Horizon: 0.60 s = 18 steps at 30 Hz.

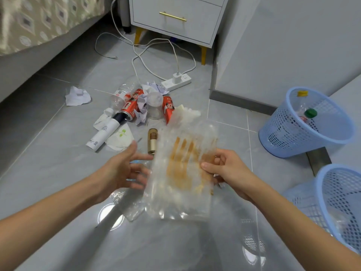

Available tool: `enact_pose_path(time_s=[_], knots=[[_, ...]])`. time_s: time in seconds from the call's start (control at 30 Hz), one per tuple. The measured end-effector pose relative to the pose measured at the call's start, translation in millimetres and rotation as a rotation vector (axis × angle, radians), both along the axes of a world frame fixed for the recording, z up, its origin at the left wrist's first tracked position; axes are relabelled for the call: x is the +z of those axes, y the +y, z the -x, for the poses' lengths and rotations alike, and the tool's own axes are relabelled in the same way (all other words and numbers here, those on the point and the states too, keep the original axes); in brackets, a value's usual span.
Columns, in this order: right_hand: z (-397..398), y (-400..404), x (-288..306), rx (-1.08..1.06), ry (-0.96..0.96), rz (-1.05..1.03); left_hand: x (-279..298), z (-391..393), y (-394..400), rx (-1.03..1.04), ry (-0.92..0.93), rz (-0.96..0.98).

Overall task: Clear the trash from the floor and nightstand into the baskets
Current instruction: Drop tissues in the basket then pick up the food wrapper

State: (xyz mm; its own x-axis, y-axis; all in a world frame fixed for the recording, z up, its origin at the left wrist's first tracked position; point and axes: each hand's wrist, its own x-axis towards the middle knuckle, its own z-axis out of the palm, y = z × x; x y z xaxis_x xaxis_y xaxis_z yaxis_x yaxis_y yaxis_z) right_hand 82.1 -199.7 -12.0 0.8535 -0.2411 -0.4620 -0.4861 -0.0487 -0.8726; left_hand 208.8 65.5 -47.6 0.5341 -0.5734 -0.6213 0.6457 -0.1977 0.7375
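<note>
**Air-cushion wrap held at frame centre, baskets off to the right**

Air-cushion wrap (181, 169), clear with an orange-brown stain across its upper middle, hangs above the floor (58, 153) in the centre of the frame. Long axis runs from lower centre up toward the trash pile, tilted slightly right at the top. Pinched along its right edge by the right hand (224, 171), thumb on the near face and fingers curled behind. Left hand (121, 169) sits just left of the wrap with fingers spread and relaxed, grasping nothing; fingertips close to the wrap's left edge, contact not clear through the blur.

Both baskets lie to the right of the hands: far basket (306, 122) at middle right, already holding bottles, and near basket (340, 208) at lower right, partly cut off by the frame edge. Right hand clearly the nearer one to both, so the coming move looks like a rightward swing of that arm alone, with the sheet's length needing to fold or drop end-first past a rim. Which basket suits this wrap cannot be told.

Still on the floor beyond the hands, upper centre: red cans (130, 106), a clear cup (155, 106), crumpled paper (78, 95), a white tube (103, 133) and a small gold bottle (152, 140). Nightstand (175, 18) stands at the top of the frame, top surface out of view.
</note>
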Motion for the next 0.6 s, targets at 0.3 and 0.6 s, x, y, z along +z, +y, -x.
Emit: enact_pose_path(time_s=[0.3, 0.6], knots=[[10.8, 3.8, -0.5, 0.055, -0.012, 0.048, -1.3, 22.3, -19.9, -0.131, -0.278, 0.081], [27.9, -3.0, -19.4, -0.139, -0.053, -0.45, -5.5, 27.1, -31.7, 0.053, -0.336, 0.142]])
